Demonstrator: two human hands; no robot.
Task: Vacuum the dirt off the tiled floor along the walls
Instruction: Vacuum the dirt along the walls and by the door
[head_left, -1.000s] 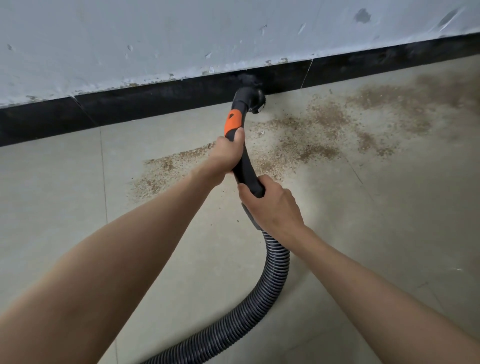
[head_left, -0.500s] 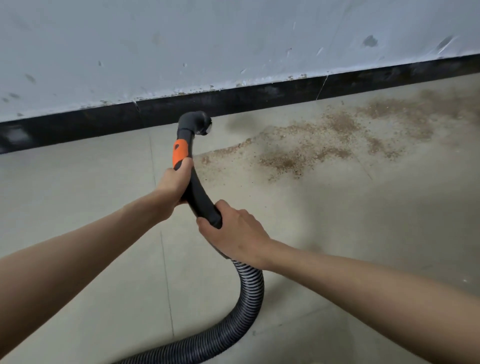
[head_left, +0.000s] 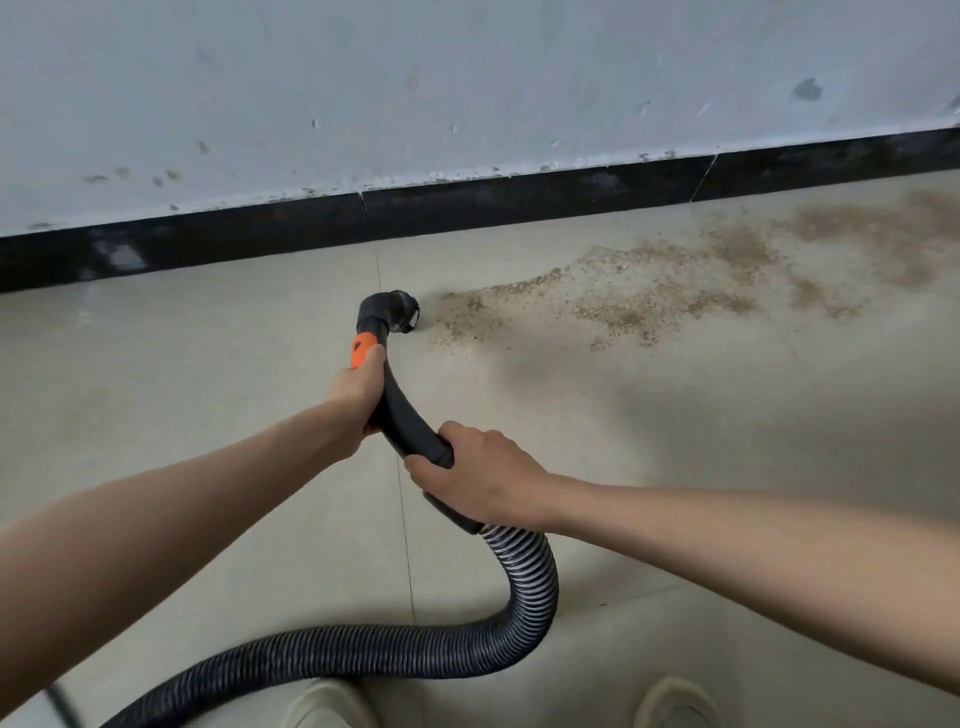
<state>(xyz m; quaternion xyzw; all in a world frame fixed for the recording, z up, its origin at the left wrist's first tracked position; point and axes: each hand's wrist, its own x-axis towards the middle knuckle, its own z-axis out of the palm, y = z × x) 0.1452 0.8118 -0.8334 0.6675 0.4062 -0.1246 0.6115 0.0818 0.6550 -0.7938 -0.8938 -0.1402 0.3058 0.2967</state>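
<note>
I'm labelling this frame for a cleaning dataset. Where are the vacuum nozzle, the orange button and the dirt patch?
vacuum nozzle (head_left: 397, 312), head view, on the black curved end by the floor.
orange button (head_left: 362, 351), head view, on its orange face above the left hand.
dirt patch (head_left: 623, 306), head view, on its brown middle.

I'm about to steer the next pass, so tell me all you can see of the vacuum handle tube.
The vacuum handle tube is a curved, black, plastic-looking pipe with an orange button. Its elbow nozzle sits low at the left edge of the dirt. The left hand grips it below the orange part, the right hand its rear end, where the ribbed hose joins.
</note>
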